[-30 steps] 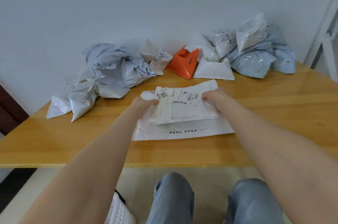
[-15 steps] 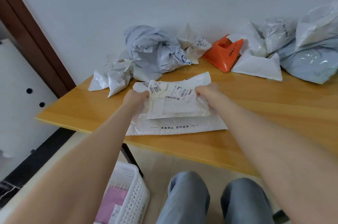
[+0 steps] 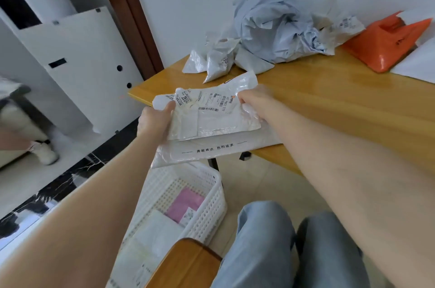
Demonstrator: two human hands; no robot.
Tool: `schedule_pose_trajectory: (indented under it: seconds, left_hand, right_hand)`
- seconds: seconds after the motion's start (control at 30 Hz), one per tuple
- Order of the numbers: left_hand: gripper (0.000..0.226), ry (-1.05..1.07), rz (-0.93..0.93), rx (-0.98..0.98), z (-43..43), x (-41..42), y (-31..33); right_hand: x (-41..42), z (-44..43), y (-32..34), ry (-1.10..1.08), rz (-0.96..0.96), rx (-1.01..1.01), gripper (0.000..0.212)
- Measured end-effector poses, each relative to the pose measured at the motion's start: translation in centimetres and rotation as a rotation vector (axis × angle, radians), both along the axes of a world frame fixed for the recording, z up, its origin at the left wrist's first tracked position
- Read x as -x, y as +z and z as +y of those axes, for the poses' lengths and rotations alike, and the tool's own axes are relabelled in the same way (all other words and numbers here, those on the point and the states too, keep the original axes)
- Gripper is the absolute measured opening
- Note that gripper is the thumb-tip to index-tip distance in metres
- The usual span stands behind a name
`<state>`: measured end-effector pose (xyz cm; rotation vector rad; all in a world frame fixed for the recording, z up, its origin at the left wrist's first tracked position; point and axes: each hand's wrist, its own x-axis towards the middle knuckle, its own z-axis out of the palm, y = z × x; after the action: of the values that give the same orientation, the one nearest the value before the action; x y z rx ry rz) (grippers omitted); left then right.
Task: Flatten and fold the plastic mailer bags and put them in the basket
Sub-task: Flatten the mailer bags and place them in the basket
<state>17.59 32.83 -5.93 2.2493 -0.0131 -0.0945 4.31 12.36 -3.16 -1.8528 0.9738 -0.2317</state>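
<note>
A folded white mailer bag (image 3: 211,116) with a shipping label lies on top of a larger flat white mailer (image 3: 204,150) printed with black characters. My left hand (image 3: 155,118) grips the stack at its left edge, thumb on top. My right hand (image 3: 254,100) pinches its right edge. The stack hangs past the table's front left corner, above the white perforated basket (image 3: 211,196) on the floor. Inside the basket lie a pink folded bag (image 3: 186,203) and white folded bags (image 3: 157,233).
Crumpled grey and white mailers (image 3: 270,29) and an orange bag (image 3: 386,45) sit along the back of the wooden table (image 3: 341,104). A white panel (image 3: 77,61) leans left of a brown door frame. A wooden chair corner (image 3: 186,261) is beside my knees.
The view has swung left and down, bringing the basket into sight. Both hands have carried the stacked mailers off the table's front left corner, over the basket.
</note>
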Motion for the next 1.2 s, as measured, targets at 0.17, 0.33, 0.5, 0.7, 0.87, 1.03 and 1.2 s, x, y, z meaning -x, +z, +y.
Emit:
schedule_pose_trajectory:
  seconds: [0.17, 0.33, 0.5, 0.7, 0.87, 1.03, 1.2]
  left_hand:
    - [0.063, 0.163, 0.006, 0.048, 7.0, -0.3, -0.9]
    - [0.061, 0.355, 0.05, 0.083, 13.3, -0.7, -4.4]
    - [0.061, 0.512, 0.15, 0.105, 17.8, -0.5, -10.5]
    - [0.051, 0.546, 0.269, 0.056, 20.1, 0.0, -17.8]
    - [0.037, 0.523, 0.355, -0.021, 20.1, -0.5, -21.8]
    - [0.037, 0.576, 0.437, -0.003, 20.2, -2.1, -25.8]
    - [0.037, 0.582, 0.482, -0.031, 19.6, -2.5, -29.3]
  right_hand:
    - [-3.9, 5.7, -0.3, 0.122, -0.039, 0.034, 0.016]
    - [-7.9, 11.9, -1.5, 0.277, -0.028, 0.216, 0.037]
    - [-10.0, 17.0, -6.7, 0.412, 0.003, 0.281, 0.047]
    - [-11.9, 18.6, -15.8, 0.45, 0.186, 0.167, 0.045]
    - [-14.5, 19.2, -21.2, 0.449, 0.346, 0.134, 0.045]
    - [-16.6, 19.3, -25.5, 0.421, 0.445, 0.188, 0.046]
    - [-17.7, 19.1, -30.0, 0.371, 0.515, 0.201, 0.038]
